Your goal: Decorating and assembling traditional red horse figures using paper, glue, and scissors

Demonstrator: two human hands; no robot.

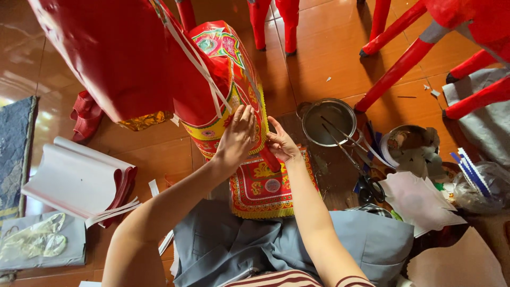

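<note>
I find the left hand laid flat against the patterned paper panel that covers the flank of the red paper horse figure. Its grip is fully spread, fingers straight and together, palm pressing the sheet; it closes on nothing. The right hand sits just beside it, touching the lower edge of the same panel. Its thumb and forefinger are drawn close, pinching at the panel's border where a red leg of the figure shows just below the fingertips; I cannot tell whether paper is truly caught between them.

Directly beneath both hands, on the lap, lies a second decorated red and gold paper sheet with a fringed edge. To the right of the right hand, on the floor, stands a round metal bowl with long thin tools resting across its rim, and black-handled scissors lie nearer the knee. Well left of the left hand lies a stack of white and red paper.
</note>
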